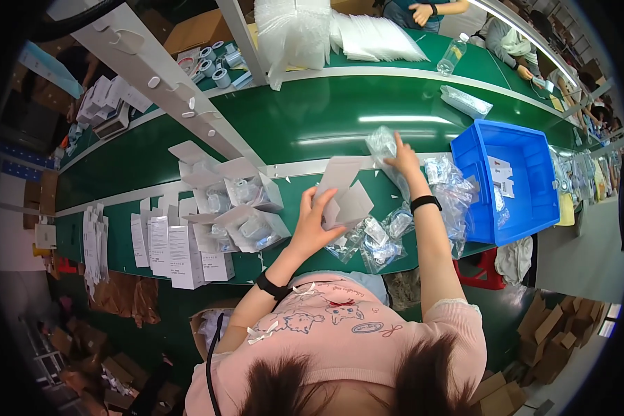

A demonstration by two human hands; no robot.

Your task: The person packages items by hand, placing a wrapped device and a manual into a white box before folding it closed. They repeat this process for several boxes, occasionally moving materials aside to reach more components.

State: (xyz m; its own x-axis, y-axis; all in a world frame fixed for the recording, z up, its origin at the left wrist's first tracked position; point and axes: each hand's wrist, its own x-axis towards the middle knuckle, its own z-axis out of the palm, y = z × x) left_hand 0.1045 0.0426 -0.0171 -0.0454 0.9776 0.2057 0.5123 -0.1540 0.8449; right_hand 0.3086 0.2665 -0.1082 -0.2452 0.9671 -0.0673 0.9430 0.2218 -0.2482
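Note:
My left hand (312, 225) grips a small white carton (357, 202) whose top flaps stand up, tilted over the green bench. Between the fingers of my right hand (405, 161), held higher up and to the right, is a clear bubble-wrapped packet (381, 145), slightly blurred. Below my hands lie several clear plastic bags (378, 246) with small parts inside. More bagged pieces (451, 201) are heaped beside my right forearm. To the left stand several open white cartons (260, 232) with wrapped items in them.
A blue plastic bin (470, 184) stands at the right edge of the bench. Closed white boxes (187, 256) and flat cartons (96, 243) are at left. A raised shelf behind carries bubble-wrap sheets (378, 38), a bottle (453, 55) and another wrapped packet (466, 102). Other people work beyond.

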